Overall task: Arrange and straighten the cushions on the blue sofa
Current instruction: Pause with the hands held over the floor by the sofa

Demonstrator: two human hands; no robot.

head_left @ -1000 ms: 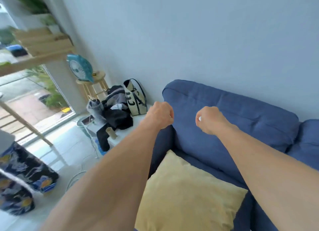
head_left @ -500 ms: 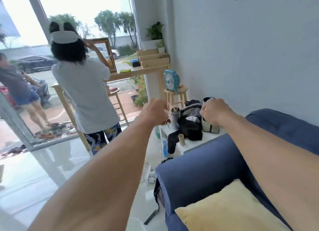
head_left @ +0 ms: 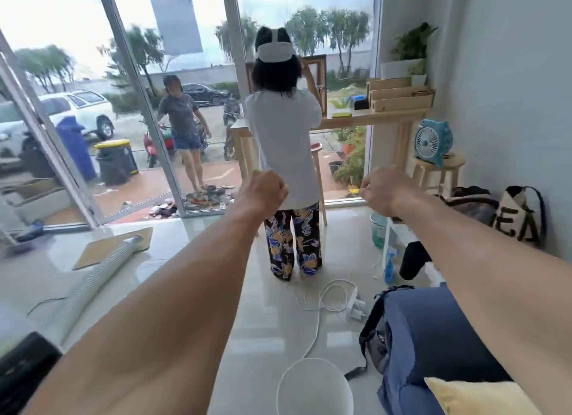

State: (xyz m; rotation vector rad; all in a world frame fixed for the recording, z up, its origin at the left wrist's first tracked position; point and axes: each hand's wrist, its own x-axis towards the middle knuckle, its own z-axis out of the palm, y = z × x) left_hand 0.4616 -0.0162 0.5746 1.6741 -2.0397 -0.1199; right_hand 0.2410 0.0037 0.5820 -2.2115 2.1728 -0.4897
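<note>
- Blue sofa (head_left: pixel 433 331): its arm lies well below the right grip (head_left: pixel 387 191), under that forearm.
- Yellow cushion (head_left: pixel 473 396): one corner shows on the sofa, lower still, well apart from both grips.
- Left grip (head_left: pixel 263 191) and right grip: fists curled tight, both empty, raised side by side.

Head view: one wide-angle camera, worn at standing head height. Faces forward and slightly down over the tiled floor (head_left: pixel 263 321) toward the glass doors (head_left: pixel 148 111). Nearest: left forearm (head_left: pixel 173 306) and right forearm (head_left: pixel 495 275), entering from the bottom edge. Blue sofa (head_left: pixel 433 337) clipped at the lower right corner.
</note>
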